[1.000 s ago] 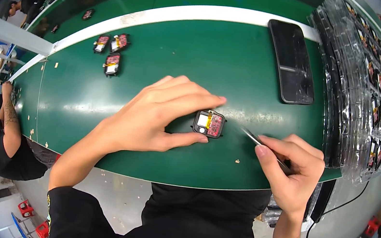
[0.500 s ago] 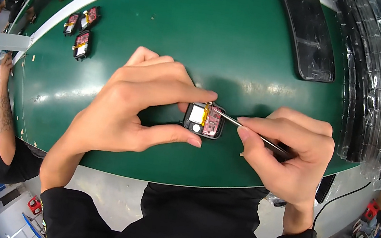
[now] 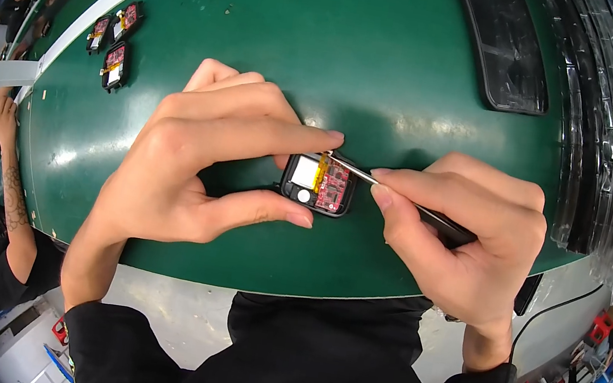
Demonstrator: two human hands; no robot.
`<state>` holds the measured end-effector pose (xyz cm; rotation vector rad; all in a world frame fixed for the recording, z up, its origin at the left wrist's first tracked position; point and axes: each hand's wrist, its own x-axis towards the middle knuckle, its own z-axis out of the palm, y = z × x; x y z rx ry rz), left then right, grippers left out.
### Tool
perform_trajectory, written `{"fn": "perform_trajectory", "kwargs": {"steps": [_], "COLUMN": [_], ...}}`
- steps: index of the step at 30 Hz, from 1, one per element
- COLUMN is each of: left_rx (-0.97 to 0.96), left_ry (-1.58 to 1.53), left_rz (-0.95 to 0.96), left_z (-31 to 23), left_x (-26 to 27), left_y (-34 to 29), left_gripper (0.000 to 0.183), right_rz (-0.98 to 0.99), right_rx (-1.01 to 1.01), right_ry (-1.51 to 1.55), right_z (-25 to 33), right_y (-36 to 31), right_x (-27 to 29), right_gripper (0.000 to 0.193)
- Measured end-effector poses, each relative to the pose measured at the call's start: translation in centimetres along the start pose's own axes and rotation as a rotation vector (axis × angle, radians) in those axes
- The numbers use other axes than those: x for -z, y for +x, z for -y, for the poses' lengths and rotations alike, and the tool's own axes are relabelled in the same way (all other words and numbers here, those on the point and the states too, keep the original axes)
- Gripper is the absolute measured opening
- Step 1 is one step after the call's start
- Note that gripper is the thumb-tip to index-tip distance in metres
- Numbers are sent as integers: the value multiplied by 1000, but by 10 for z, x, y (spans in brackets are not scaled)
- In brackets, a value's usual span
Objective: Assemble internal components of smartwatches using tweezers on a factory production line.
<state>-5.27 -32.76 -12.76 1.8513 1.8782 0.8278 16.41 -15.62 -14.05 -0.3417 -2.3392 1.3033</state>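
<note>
A small black device casing lies open-faced on the green tabletop, showing a red circuit board, a white battery block, yellow tape and a round white part. My left hand steadies it: the index fingertip is at its top edge and the thumb at its lower left. Pinched between the thumb and fingers of my right hand is a pair of tweezers, slim and metal with a dark rear part. Its tip reaches the top of the board beside the yellow tape, close to my left index fingertip.
Three similar opened devices sit at the far left of the green table. A long black tray lies at the far right, beside stacked clear plastic trays. Another person's tattooed arm extends along the left edge.
The device and both hands appear slightly farther left and higher in the view. The tool tip has moved toward the casing's top edge, near my left index fingertip.
</note>
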Motion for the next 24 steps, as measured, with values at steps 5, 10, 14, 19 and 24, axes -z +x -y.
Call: {"fn": "perform_trajectory", "kwargs": {"steps": [5,10,14,19,24], "left_rx": [12,24,8,10,-55], "left_ry": [20,26,38,45,-90], "left_rz": [-7,-39,-61,-38,34], "left_z": [-2,-2,-2,1,13], "left_x": [1,-2,-3,0,8], "left_y": [-2,0,0,0,-1], "left_gripper": [73,70,66,67,67], "right_rz": [2,-115,-137,-128,39], "right_rx": [16,181,263,302,121], "right_ry": [-2,-177,-195,-188,-98], "right_z": [0,-2,-11,-13,-1], "right_y": [0,-4,-5,-4,-1], "right_x": [0,-3,-9,-11,4], "right_gripper": [17,24,28,26,24]}}
